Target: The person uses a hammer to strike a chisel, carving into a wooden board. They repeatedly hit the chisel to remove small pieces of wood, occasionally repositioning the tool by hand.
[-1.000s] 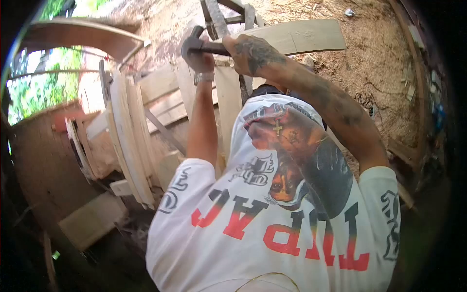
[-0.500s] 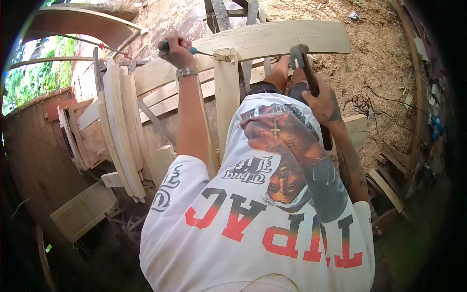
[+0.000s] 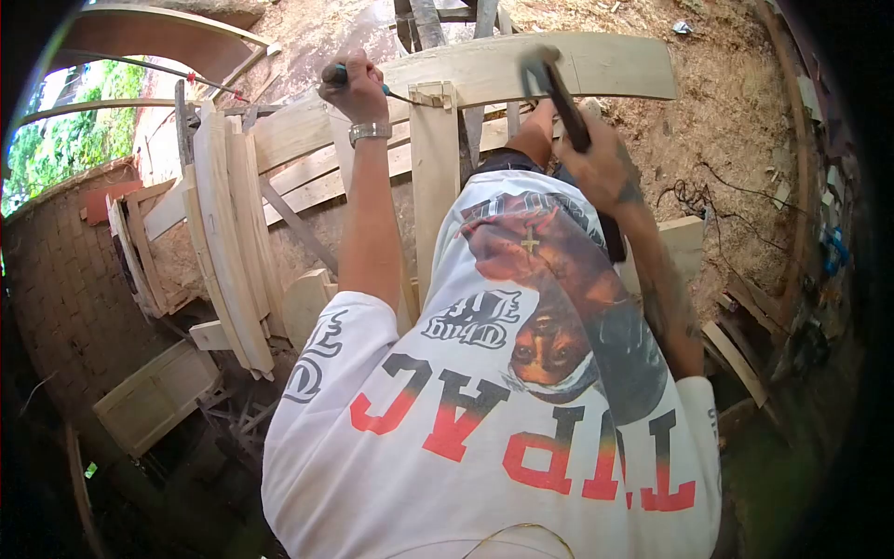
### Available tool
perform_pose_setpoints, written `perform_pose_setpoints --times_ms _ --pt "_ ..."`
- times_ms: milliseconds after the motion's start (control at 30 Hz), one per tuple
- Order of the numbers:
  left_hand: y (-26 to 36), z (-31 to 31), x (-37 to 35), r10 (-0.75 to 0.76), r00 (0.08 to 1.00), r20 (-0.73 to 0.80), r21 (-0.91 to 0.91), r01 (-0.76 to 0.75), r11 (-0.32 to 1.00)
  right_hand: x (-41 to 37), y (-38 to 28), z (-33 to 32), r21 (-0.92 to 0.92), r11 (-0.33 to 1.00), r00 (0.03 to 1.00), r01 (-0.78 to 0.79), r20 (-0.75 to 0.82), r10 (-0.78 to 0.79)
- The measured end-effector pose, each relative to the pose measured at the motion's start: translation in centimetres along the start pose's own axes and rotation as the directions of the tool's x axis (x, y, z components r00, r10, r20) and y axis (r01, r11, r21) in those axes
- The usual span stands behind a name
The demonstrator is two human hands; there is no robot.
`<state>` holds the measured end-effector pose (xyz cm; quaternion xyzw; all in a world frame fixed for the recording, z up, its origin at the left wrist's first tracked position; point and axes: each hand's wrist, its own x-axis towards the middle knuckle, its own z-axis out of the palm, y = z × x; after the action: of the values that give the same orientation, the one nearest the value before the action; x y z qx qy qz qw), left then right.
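My left hand [image 3: 354,87] is wrapped round the dark-and-teal handle of a chisel [image 3: 399,97]. Its thin shaft points right, and the tip meets the notched end [image 3: 432,95] of an upright board [image 3: 435,177]. In my right hand [image 3: 601,160] is a claw hammer [image 3: 566,104], gripped by its dark handle. The hammer head is raised to the right of the chisel, apart from it, and slightly blurred. Behind the notched end runs a long, wide, curved plank [image 3: 559,67].
Several pale boards [image 3: 223,233] stand stacked at the left. A panelled wooden piece [image 3: 158,396] lies at lower left, near a brick wall [image 3: 65,279]. Wood shavings [image 3: 717,121] cover the ground at right, with dark tangled wire [image 3: 694,200] on them. A wooden trestle [image 3: 424,28] stands at the top.
My right hand has swung the hammer up and to the left, closer to the chisel. My left hand has shifted slightly right and up with the chisel.
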<state>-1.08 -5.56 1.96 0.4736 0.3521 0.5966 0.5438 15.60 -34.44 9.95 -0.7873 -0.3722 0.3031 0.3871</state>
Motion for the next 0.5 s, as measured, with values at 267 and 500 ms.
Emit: perform_pose_setpoints --times_ms 267,500 --pt "0.1 -0.3 -0.9 0.005 1.000 0.030 0.016 -0.005 1.000 7.2 -18.8 -2.3 0.175 0.658 0.673 0.733 -0.328 -0.663" --pt "-6.6 -3.1 1.0 0.419 0.857 0.301 0.397 -0.512 0.762 11.3 -6.6 8.4 -0.321 0.726 0.793 0.608 0.292 -0.535"
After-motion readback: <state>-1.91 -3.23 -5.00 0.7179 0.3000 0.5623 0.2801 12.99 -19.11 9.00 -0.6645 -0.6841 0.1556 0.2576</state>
